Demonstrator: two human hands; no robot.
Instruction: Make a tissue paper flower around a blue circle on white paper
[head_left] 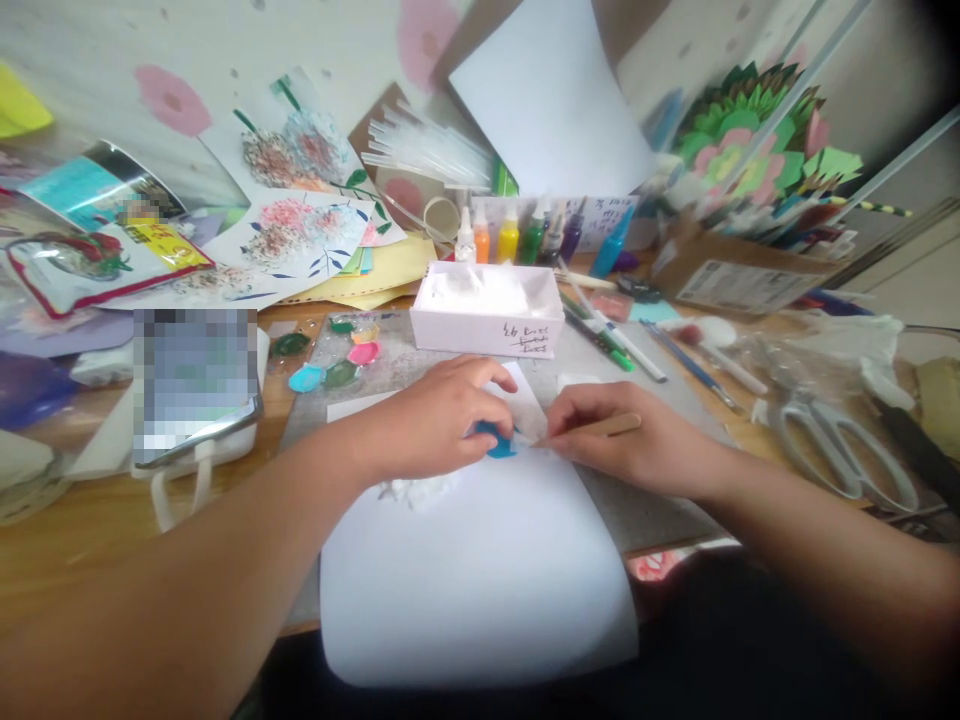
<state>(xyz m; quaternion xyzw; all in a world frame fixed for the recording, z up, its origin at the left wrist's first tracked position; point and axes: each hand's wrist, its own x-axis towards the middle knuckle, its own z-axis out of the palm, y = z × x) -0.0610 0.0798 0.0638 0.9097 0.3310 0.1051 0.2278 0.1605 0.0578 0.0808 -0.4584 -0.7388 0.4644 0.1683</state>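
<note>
A white sheet of paper [480,580] lies in front of me, its lower end curving over the table edge. Over its upper part, the thumb and fingers of my left hand [442,415] close around a small blue piece [501,445], perhaps a paint cup; the fingers partly cover it. My right hand [622,435] pinches a thin wooden stick [611,426], whose blurred front end points at the blue piece. Beneath my left hand, a clump of white fluffy bits [420,490] rests on the paper.
Behind the hands stands a white box [480,335] of white material, with paint bottles [508,238] behind it. Paint cups [341,373] and a phone [199,385] are on the left. Markers [596,330], scissors [840,440] and a cardboard box [739,270] occupy the right.
</note>
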